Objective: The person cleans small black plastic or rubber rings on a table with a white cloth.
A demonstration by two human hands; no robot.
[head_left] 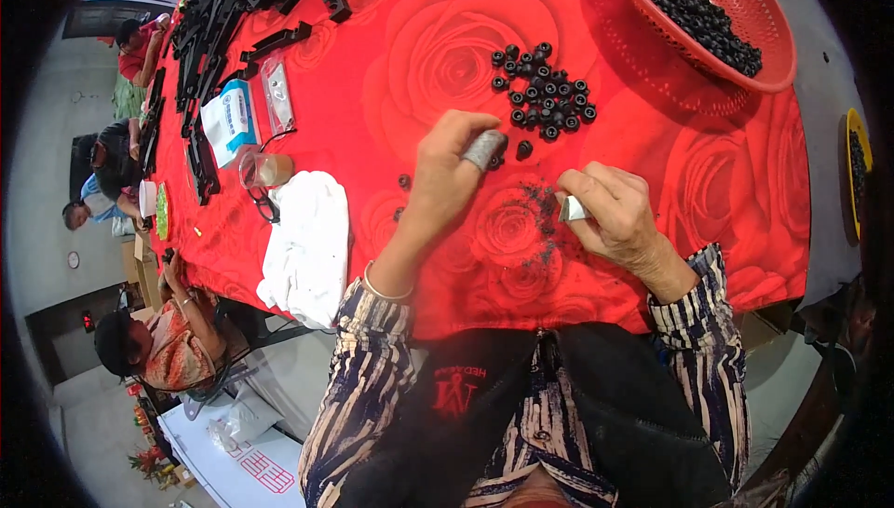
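Near the middle of the red table, my left hand [447,173] is closed, with grey tape around its thumb. A small round black part [501,145] shows at its fingertips and is partly hidden by them. To the right, my right hand [615,212] is curled shut, a pale silvery strip [575,209] showing at its thumb side. Whether that strip is tape or a held piece, I cannot tell. Dark shavings [540,215] lie scattered between the hands. Just beyond, several small black round parts [549,91] sit in a loose cluster.
A red plastic basket [778,66] heaped with black parts stands far right. On the left are a white cloth [307,247], a cup [273,169], a blue-and-white packet [230,123] and piled long black pieces [209,52]. Other people [177,340] sit along the left edge.
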